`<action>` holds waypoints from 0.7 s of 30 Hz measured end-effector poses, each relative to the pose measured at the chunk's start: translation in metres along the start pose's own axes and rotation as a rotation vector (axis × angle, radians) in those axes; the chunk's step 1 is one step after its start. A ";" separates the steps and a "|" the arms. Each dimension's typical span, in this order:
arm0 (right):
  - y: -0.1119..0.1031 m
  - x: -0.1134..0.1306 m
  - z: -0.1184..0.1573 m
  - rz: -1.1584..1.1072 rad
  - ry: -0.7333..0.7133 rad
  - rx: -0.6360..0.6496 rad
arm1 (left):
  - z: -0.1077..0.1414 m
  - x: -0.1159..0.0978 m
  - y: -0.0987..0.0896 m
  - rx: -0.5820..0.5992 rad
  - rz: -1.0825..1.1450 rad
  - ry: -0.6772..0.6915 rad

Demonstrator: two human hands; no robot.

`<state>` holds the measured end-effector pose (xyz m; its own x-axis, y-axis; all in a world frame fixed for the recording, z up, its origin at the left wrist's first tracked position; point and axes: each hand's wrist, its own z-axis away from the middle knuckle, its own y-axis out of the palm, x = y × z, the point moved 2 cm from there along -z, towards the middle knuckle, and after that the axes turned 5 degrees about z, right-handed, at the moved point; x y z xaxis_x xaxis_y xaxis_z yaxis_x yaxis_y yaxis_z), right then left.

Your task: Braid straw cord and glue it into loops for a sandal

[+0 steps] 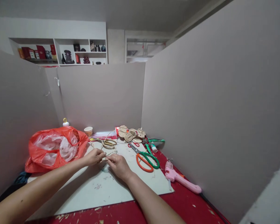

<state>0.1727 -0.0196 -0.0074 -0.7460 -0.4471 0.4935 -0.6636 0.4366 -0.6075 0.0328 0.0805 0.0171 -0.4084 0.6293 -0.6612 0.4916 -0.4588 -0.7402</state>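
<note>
My left hand (95, 156) and my right hand (119, 165) meet above a white board (100, 196). Both are closed, fingertips pinching a short length of straw-coloured cord (104, 159) that shows between them. A looped strand (113, 152) of similar cord appears just behind my right hand; whether it joins the held piece I cannot tell. Just beyond my fingers lie brass-coloured scissors (110, 143) with more cord around them. Right of my right hand rest large scissors (148, 159) with one orange and one green handle.
A red plastic bag (58, 147) stands left, a paper cup (88, 131) behind it. Coiled cord pieces (130, 135), small red scissors (134, 144) and green-handled pliers (149, 144) lie at the back. A pink glue gun (180, 179) is at right. Grey partitions (100, 96) enclose the red table (128, 214).
</note>
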 end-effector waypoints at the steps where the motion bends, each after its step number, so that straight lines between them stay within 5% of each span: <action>1: 0.000 -0.001 0.000 -0.005 0.004 -0.005 | 0.012 0.000 -0.005 -0.037 -0.027 0.003; 7: 0.001 -0.002 0.003 0.000 0.018 0.019 | 0.080 0.004 -0.038 -0.250 -0.217 -0.074; 13: 0.001 0.005 0.007 0.031 -0.023 0.070 | 0.126 0.000 -0.060 -0.311 -0.320 -0.149; 17: 0.000 0.022 0.008 0.041 -0.100 0.097 | 0.125 -0.004 -0.070 -0.323 -0.354 -0.208; 21: 0.003 0.046 0.014 0.045 -0.212 0.155 | 0.081 -0.012 -0.077 -0.320 -0.364 -0.194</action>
<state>0.1370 -0.0501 0.0048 -0.7356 -0.5903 0.3323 -0.6012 0.3428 -0.7219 -0.0625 0.0575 0.0724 -0.7167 0.5706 -0.4010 0.4892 0.0014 -0.8722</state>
